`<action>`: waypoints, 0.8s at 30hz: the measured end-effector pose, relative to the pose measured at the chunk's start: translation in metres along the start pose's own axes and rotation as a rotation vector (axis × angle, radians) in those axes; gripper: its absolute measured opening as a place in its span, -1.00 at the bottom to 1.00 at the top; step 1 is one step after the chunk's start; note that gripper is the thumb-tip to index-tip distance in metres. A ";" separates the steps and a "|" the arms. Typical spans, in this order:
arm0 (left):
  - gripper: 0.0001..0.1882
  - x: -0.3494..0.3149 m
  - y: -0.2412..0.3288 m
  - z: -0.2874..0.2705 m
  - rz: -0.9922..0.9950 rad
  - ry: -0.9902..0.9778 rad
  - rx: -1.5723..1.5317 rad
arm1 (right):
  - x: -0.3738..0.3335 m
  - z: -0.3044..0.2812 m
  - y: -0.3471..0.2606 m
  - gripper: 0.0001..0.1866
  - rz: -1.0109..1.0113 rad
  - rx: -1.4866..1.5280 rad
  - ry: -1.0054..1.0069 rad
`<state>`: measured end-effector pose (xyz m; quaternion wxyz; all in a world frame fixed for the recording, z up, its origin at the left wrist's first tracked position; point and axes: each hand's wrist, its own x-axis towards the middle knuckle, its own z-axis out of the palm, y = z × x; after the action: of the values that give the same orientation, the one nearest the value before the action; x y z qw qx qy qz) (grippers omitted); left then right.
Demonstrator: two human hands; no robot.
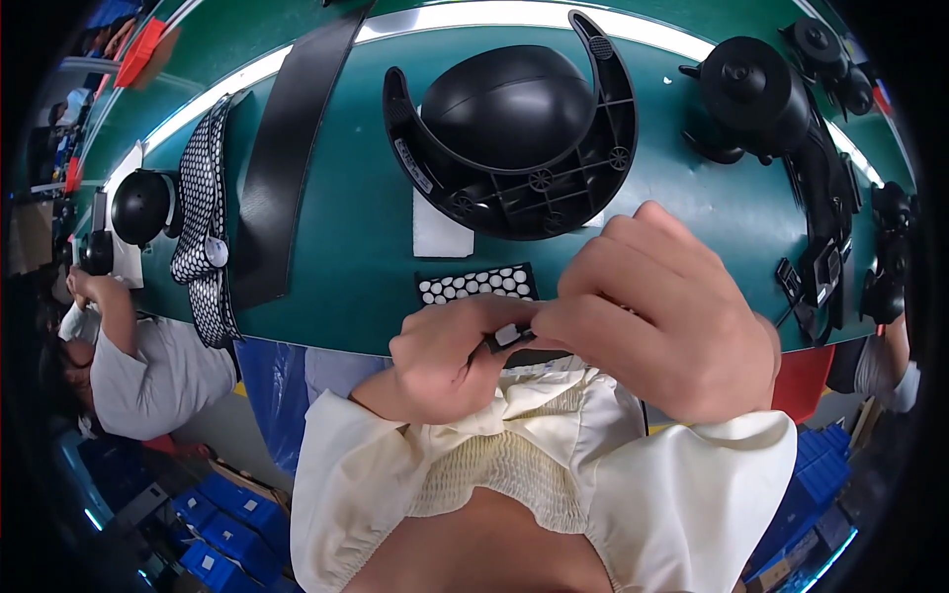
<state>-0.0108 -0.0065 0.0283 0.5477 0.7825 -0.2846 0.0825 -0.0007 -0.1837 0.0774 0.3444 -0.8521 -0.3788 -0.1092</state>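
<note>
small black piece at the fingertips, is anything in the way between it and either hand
Nothing visible is in the way: the left hand and right hand both close around the small black piece. They hide much of it, so what lies within the grip can't be told.

Factory workshop: green workbench (pixel 346 212), seemingly blue bins (pixel 237 542).

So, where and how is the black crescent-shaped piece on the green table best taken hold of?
Grip the crescent-shaped piece by its left prong and right prong, coming in from both outer sides; likely best, since both narrow toward their tips and the black dome bulges between them.
</note>
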 end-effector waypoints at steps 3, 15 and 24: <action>-0.85 0.000 0.001 0.000 -0.015 0.010 0.015 | -0.003 0.006 0.002 -0.68 -0.004 0.009 0.015; -0.75 0.001 -0.006 -0.024 -0.402 -0.130 -0.460 | 0.010 0.018 0.018 -0.72 -0.245 0.214 0.064; -0.78 -0.014 -0.017 -0.027 -0.495 -0.084 -0.664 | 0.021 0.028 0.015 -0.80 0.122 0.811 0.065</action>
<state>-0.0084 0.0269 0.0193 0.7615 0.6108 -0.1212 -0.1800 0.0222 -0.1601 0.0587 0.6698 -0.6643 -0.3288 0.0428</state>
